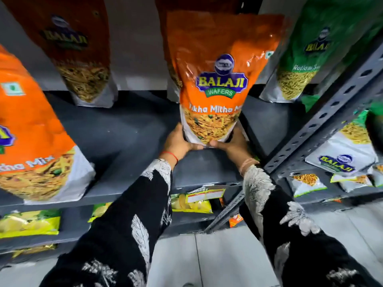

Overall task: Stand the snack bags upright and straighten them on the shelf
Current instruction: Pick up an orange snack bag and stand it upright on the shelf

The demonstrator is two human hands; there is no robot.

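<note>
An orange Tikha Mitha Mix bag (217,79) stands upright on the dark grey shelf (128,129), facing me. My left hand (179,142) grips its bottom left corner and my right hand (232,142) grips its bottom right corner, thumbs meeting under the front edge. Another orange mix bag (35,131) stands at the shelf's front left, tilted. A darker orange bag (78,54) stands at the back left. A green Ratlami Sev bag (310,52) leans at the back right. A further bag is partly hidden behind the held one.
A perforated grey upright post (323,117) runs diagonally at the right. Beyond it, white and green bags (344,154) sit on a neighbouring shelf. Yellow snack packs (29,223) lie on the lower shelf. Light floor tiles (207,255) show below.
</note>
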